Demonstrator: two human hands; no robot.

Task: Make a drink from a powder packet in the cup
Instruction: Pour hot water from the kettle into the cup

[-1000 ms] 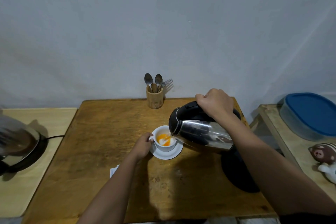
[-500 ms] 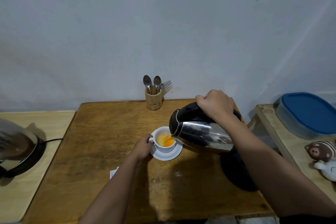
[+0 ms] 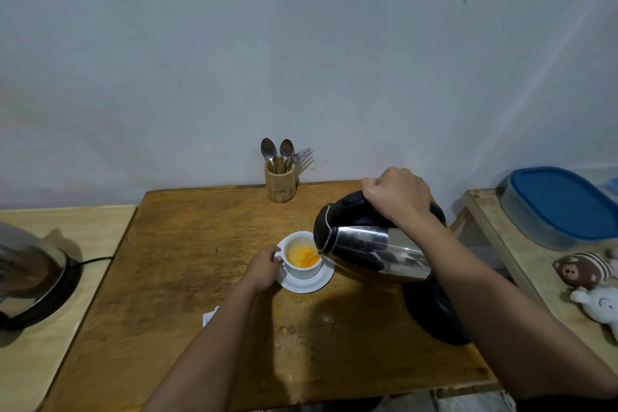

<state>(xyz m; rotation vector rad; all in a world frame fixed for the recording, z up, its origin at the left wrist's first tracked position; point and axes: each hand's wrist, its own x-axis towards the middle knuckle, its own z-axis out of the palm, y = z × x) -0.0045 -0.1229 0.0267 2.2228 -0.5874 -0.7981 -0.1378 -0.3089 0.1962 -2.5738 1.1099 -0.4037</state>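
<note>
As arm [image 3: 214,338] hides packet [image 3: 210,315] — mostly, L hand [image 3: 264,266] on cup [image 3: 302,259]

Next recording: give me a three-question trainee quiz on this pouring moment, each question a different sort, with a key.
1. True or false: the kettle is tilted with its spout over the cup.
2. Which hand steadies the cup at its handle? A) left hand B) right hand C) neither
3. Fill in: the cup stands on a white ____.

Key:
1. True; the right hand holds it by the black handle.
2. A.
3. saucer, on the wooden table; the liquid in the cup looks orange.
</note>
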